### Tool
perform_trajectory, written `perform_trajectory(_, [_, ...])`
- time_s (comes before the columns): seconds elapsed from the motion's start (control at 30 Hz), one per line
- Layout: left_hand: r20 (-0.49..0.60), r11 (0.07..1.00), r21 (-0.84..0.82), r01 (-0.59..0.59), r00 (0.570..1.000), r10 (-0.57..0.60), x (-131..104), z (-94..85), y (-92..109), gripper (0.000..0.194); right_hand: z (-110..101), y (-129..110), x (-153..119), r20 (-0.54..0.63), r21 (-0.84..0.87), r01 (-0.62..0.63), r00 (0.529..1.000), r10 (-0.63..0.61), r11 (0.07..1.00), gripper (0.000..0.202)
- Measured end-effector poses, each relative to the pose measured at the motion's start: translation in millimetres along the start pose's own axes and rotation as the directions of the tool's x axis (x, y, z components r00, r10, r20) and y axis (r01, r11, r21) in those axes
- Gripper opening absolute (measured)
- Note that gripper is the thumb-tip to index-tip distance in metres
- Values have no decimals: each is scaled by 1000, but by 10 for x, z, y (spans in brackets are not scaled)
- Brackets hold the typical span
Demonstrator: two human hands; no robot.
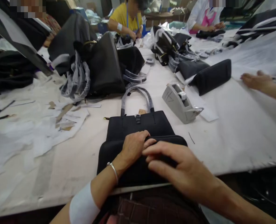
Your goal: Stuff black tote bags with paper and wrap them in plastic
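A black handbag lies in front of me at the table's edge, its two wrapped handles pointing away. A rounded black section with a raised rim covers its nearer part; whether it is a flap or a separate pouch I cannot tell. My left hand, wearing a bracelet, rests on this section with fingers curled over the rim. Just right of it, my right hand hovers over the black section, thumb and fingers apart, holding nothing visible. A small brown tag shows behind the bag.
Right of the bag stands a grey tape dispenser. Black bags are piled at left, others lie at right. Paper scraps cover the left side. A co-worker's hand reaches in from the right; other people work across the table.
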State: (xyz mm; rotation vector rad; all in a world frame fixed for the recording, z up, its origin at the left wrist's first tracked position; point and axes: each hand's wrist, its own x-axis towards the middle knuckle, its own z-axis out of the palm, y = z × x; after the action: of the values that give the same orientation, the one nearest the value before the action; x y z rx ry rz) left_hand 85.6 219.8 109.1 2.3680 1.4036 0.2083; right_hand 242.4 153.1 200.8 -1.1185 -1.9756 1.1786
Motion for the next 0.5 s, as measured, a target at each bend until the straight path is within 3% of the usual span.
perform_trajectory(0.07, [-19, 1000, 19, -22, 1000, 23, -12, -1, 27, 32, -172, 357, -86, -341, -257, -119, 940, 25, 959, 28])
perform_trajectory(0.13, [-45, 997, 50, -51, 998, 53, -54, -44, 69, 32, -286, 679, -209, -464, -375, -221, 886, 24, 900, 41])
perform_trajectory(0.23, [-81, 987, 126, -104, 990, 115, -210, -206, 66, 29, -389, 993, -385, -416, -284, -378, 877, 242, 881, 52])
perform_trajectory(0.33, [-136, 978, 186, -91, 984, 118, -474, -411, -123, 31, -474, 1118, -503, -322, -163, -506, 839, 439, 847, 53])
perform_trajectory(0.4, [-196, 982, 187, -33, 978, 70, -680, -516, -312, 36, -529, 1155, -559, -285, -146, -507, 844, 455, 849, 46])
perform_trajectory(0.5, [-283, 991, 134, 1, 958, 37, -976, -593, -515, 42, -583, 1213, -655, -253, -149, -410, 896, 366, 900, 37])
